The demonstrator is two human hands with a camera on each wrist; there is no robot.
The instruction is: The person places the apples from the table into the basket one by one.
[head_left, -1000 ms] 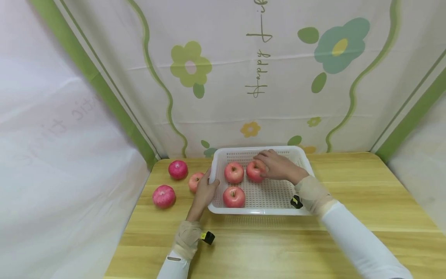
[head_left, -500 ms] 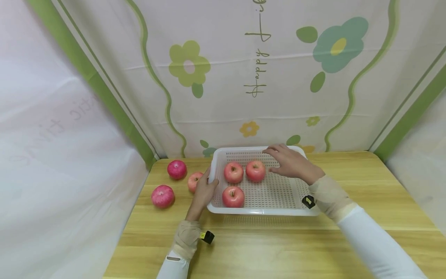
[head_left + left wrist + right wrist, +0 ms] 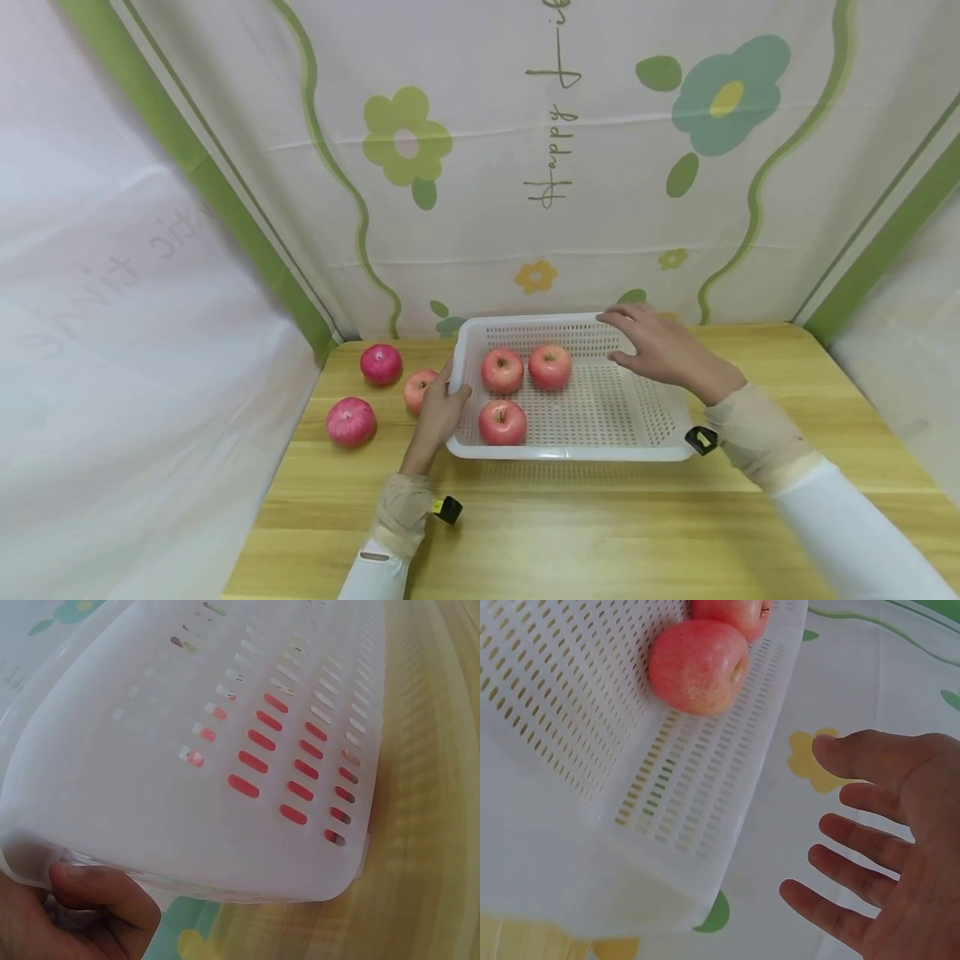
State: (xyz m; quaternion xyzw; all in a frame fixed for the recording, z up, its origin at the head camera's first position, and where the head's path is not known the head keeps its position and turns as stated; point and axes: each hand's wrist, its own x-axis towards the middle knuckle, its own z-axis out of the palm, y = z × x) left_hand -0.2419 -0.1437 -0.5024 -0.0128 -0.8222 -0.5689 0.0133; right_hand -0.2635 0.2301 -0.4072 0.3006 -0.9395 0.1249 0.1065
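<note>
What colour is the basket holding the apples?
The basket is white, seen best in the head view.

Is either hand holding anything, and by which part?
The left hand grips the white basket by the rim at its left end; the right hand holds nothing.

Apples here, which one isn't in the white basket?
The apple partly hidden by the left hand: it sits on the wooden table, outside the white plastic basket, while the other three apples lie inside.
</note>
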